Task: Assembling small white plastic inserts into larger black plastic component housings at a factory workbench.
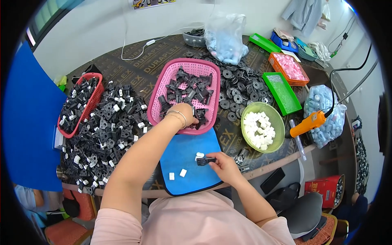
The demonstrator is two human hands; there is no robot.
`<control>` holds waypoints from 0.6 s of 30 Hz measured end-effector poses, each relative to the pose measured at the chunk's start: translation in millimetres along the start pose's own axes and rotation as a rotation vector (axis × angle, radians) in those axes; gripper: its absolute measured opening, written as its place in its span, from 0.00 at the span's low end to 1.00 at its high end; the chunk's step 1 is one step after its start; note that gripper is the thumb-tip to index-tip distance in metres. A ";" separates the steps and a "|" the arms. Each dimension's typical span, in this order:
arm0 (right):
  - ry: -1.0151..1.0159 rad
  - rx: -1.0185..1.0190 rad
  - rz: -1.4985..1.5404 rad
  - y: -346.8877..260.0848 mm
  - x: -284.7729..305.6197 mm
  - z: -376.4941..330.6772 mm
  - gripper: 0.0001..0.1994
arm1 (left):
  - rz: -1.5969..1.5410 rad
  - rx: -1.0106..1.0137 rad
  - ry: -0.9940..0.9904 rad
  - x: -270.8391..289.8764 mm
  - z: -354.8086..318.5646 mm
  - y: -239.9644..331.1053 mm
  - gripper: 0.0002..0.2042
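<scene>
My left hand (182,114) reaches down into a pink plastic basket (153,107), among loose black plastic parts (186,84). Its fingertips are partly hidden there, so I cannot make out whether they grip a part. Over the blue mat (190,179), my right hand (225,166) pinches a black plastic part (203,161) between thumb and fingers. Right behind that part, a white piece (199,155) shows. Two small white blocks (177,174) lie apart on the mat, nearer to me.
A heap of black parts with white blocks (108,134) and a red basket (96,96) cover the left. Rightward are black discs (241,90), a green bowl of white blocks (281,130), a green tray (281,93), an orange electric screwdriver (307,124) and bagged blue pieces (326,118).
</scene>
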State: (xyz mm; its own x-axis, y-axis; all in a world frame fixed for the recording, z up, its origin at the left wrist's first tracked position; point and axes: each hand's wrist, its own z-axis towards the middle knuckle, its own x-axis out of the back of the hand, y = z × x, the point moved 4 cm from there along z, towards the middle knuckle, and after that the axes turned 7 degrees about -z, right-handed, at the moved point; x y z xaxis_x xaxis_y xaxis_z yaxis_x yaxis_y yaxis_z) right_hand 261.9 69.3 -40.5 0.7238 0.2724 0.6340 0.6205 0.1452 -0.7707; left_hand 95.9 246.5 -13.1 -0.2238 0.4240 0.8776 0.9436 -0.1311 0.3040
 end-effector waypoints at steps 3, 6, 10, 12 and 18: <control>0.030 -0.025 0.027 5.2 -4.3 -2.3 0.15 | -0.130 -0.033 0.048 0.5 2.9 -3.7 0.18; 0.067 -0.061 0.115 15.9 -12.1 -2.3 0.15 | -0.313 -0.080 0.229 8.3 -3.1 -14.4 0.13; 0.023 -0.112 0.396 28.6 -13.4 -1.7 0.14 | -0.843 -0.155 0.355 20.7 -20.2 -31.9 0.08; -0.006 -0.114 0.557 26.4 -6.7 -0.3 0.13 | -1.296 -0.059 0.193 24.4 -52.8 -21.9 0.08; 0.079 0.108 1.027 -28.3 46.6 16.5 0.13 | -1.539 -0.086 -0.088 10.6 -116.6 -5.9 0.08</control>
State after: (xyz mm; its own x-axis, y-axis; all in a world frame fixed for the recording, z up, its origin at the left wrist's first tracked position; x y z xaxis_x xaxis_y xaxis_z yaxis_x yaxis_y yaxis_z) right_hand 273.1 93.5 9.8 0.9090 0.2506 -0.3330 -0.3350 -0.0362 -0.9415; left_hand 59.6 147.2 37.7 -0.9172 0.2421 -0.3163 -0.1951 0.4194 0.8866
